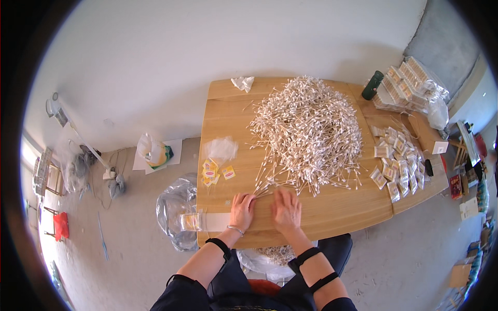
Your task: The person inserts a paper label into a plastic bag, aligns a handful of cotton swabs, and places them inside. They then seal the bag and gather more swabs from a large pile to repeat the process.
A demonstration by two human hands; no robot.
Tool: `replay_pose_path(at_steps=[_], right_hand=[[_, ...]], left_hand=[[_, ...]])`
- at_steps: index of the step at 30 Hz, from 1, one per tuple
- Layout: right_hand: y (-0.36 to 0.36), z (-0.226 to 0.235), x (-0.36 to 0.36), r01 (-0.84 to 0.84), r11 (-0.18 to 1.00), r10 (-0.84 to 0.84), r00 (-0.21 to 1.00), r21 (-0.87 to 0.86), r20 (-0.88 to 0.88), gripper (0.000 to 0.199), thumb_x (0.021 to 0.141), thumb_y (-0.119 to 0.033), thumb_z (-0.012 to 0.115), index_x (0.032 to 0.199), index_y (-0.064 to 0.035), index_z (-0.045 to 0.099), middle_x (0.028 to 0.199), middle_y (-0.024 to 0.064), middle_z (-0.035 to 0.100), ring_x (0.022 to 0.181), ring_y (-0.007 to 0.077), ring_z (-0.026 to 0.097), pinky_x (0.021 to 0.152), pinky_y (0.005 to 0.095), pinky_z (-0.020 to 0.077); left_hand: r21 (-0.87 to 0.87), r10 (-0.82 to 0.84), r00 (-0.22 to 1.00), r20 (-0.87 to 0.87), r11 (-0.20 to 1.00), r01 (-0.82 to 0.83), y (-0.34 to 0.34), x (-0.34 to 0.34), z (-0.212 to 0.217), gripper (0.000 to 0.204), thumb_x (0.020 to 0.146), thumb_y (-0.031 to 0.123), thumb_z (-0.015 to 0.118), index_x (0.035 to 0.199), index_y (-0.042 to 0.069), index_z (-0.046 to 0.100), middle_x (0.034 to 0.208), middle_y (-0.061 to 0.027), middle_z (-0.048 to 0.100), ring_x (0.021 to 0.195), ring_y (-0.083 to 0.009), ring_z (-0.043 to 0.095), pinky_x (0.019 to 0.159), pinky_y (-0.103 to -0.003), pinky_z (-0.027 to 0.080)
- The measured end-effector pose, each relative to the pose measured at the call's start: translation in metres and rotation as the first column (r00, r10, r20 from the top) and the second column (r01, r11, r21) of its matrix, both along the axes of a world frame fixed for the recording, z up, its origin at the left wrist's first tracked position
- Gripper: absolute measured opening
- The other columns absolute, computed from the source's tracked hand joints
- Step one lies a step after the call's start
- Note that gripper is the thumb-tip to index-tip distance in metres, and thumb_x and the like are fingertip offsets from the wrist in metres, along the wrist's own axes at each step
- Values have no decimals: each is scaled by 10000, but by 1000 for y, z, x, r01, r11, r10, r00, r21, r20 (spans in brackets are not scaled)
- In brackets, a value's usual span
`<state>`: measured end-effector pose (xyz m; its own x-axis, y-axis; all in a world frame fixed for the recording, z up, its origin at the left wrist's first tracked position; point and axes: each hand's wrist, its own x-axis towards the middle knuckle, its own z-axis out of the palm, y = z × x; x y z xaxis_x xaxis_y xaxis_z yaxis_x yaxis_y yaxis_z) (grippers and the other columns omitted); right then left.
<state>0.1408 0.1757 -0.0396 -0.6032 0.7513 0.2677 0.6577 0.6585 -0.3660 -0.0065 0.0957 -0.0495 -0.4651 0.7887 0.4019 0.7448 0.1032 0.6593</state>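
Observation:
A big heap of white-tipped cotton swabs covers the middle of the wooden table, with loose swabs trailing toward my hands. At the near edge of that trail, my left hand has its fingers drawn together around the ends of a few swabs; the fingertips are partly hidden. My right hand lies just to its right, palm down, fingers a little apart and slightly blurred, by the nearest swabs. Left of my left wrist, a pale strip leads to a clear pack of swabs at the table's edge.
Yellow-and-white cards and clear plastic bags lie at the left. Filled swab packets are piled at the right, beyond them a dark green bottle and stacked packs. A plastic bag stands beside the table.

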Motion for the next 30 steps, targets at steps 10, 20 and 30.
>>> replay_pose_path(at_steps=[10,20,30], right_hand=[[21,2,-13,-196,979,199,978,56,-58,462,754,-62,609,1206,-153,570,1351,34,446,1263,323,378,1043,468,314],[27,-2,11,5,998,0,997,64,-80,353,773,-35,612,1115,-121,629,1254,48,508,1202,317,423,1012,472,326],[6,-4,10,82,994,-77,995,70,-60,354,767,-100,635,1120,-127,632,1252,50,485,1213,306,396,1017,482,295]], left_hand=[[33,-124,992,-38,992,125,-1,0,8,88,747,12,655,820,57,635,924,-95,606,878,-308,559,778,-387,469],[-46,-304,947,-104,953,301,-11,-5,4,135,759,42,636,888,79,646,959,-47,624,927,-254,561,815,-381,445],[-73,-269,943,-195,963,260,-7,-2,9,175,770,130,659,943,101,646,1041,-37,619,1012,-237,548,854,-387,422]])
